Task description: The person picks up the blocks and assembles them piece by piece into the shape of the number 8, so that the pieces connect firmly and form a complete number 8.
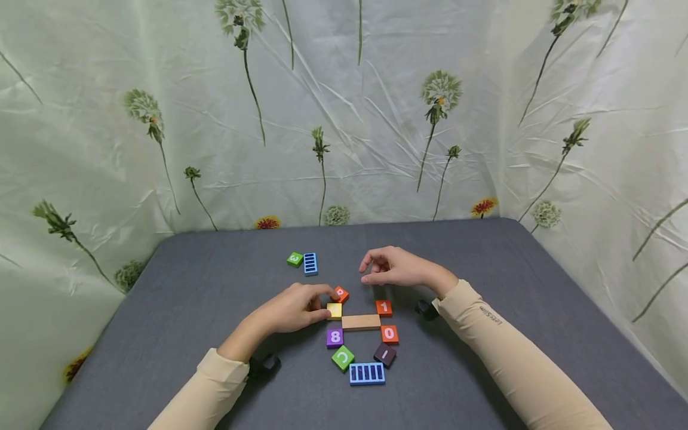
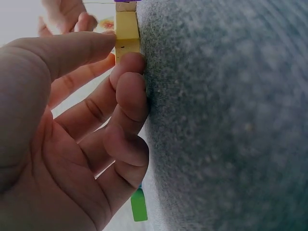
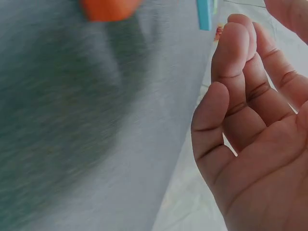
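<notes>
My left hand (image 1: 294,306) is at the left side of the block arrangement. Its thumb tip touches a yellow block (image 1: 334,310), while the index fingertip meets the edge of a tilted orange number block (image 1: 341,294). In the left wrist view, thumb and curled fingers stand around the yellow block (image 2: 127,25). Above the table on the right hovers my right hand (image 1: 400,267), fingers loosely bent and nothing between them. Below it lies an orange block marked 1 (image 1: 384,308). A plain wooden bar (image 1: 361,322) lies between the yellow block and the orange blocks on the right.
Nearer me lie a purple 8 block (image 1: 335,338), an orange 0 block (image 1: 389,334), a tilted green block (image 1: 343,358), a dark block (image 1: 384,354) and a blue slotted block (image 1: 367,374). Farther back, a green 3 block (image 1: 295,258) sits beside another blue slotted block (image 1: 310,264).
</notes>
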`<state>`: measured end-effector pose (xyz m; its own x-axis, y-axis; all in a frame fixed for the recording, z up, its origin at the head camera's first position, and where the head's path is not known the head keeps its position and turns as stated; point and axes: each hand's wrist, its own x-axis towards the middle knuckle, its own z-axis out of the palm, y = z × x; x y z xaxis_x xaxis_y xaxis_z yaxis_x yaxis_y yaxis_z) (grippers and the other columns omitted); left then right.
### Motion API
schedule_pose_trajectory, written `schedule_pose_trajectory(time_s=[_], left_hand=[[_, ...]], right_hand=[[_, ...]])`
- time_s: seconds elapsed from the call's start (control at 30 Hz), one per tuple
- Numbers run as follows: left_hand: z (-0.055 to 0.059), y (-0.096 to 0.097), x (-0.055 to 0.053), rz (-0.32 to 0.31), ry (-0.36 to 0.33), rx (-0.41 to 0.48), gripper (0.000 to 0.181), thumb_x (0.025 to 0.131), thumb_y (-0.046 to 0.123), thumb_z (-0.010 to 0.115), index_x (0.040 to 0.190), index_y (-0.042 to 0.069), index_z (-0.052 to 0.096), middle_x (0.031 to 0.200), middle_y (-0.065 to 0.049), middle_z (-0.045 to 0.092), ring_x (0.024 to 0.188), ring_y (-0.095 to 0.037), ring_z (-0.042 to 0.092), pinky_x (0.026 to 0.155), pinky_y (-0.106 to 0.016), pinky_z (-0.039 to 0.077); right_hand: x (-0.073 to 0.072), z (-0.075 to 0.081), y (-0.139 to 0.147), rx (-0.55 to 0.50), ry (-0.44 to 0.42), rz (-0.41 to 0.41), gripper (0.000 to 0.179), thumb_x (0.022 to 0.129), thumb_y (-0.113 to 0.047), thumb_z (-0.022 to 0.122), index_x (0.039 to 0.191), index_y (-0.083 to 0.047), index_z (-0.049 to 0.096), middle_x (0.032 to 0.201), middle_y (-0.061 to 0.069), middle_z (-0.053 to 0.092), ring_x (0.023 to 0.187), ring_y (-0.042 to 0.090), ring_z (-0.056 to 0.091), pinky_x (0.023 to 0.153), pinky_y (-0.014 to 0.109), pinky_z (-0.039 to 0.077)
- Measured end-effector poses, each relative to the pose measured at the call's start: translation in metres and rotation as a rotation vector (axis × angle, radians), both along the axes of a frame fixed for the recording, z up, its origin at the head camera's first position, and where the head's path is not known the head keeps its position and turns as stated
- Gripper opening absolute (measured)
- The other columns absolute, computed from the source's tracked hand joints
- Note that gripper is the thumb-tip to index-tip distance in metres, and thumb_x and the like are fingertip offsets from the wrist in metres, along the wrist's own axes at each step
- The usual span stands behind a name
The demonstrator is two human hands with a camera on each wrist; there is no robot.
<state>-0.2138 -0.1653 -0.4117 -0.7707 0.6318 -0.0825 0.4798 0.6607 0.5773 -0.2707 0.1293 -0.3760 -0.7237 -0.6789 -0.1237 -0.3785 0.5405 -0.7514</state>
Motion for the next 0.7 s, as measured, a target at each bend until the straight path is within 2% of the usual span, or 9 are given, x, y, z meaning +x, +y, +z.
schedule_pose_trajectory(time_s=[0.2, 0.37, 0.7], left_hand=[[-0.001, -0.001, 0.0, 0.007, 0.0, -0.007, 0.03, 0.103, 0.023, 0.074, 0.132, 0.019, 0.069, 0.079, 0.007, 0.061, 0.068, -0.007, 0.054, 0.063, -0.025, 0.043], [-0.001, -0.003, -0.001, -0.007, 0.012, -0.001, 0.032, 0.103, 0.021, 0.074, 0.135, 0.018, 0.069, 0.078, 0.008, 0.062, 0.066, -0.006, 0.054, 0.062, -0.025, 0.044], [-0.002, -0.004, -0.001, -0.049, 0.013, 0.023, 0.033, 0.104, 0.024, 0.073, 0.135, 0.017, 0.069, 0.079, 0.007, 0.063, 0.068, -0.004, 0.053, 0.065, -0.026, 0.045]], right_hand=[[-0.015, 0.01, -0.027, 0.014, 0.049, 0.008, 0.028, 0.103, -0.024, 0.073, 0.124, -0.006, 0.07, 0.085, 0.002, 0.066, 0.07, 0.013, 0.053, 0.069, 0.029, 0.046], [-0.029, 0.014, -0.053, 0.038, 0.097, 0.012, 0.034, 0.103, -0.028, 0.074, 0.128, -0.005, 0.069, 0.085, 0.0, 0.064, 0.071, 0.012, 0.053, 0.07, 0.028, 0.045], [-0.052, 0.004, -0.09, 0.066, 0.119, 0.04, 0.039, 0.105, -0.023, 0.072, 0.141, -0.009, 0.066, 0.088, 0.002, 0.067, 0.075, 0.012, 0.056, 0.071, 0.026, 0.045]])
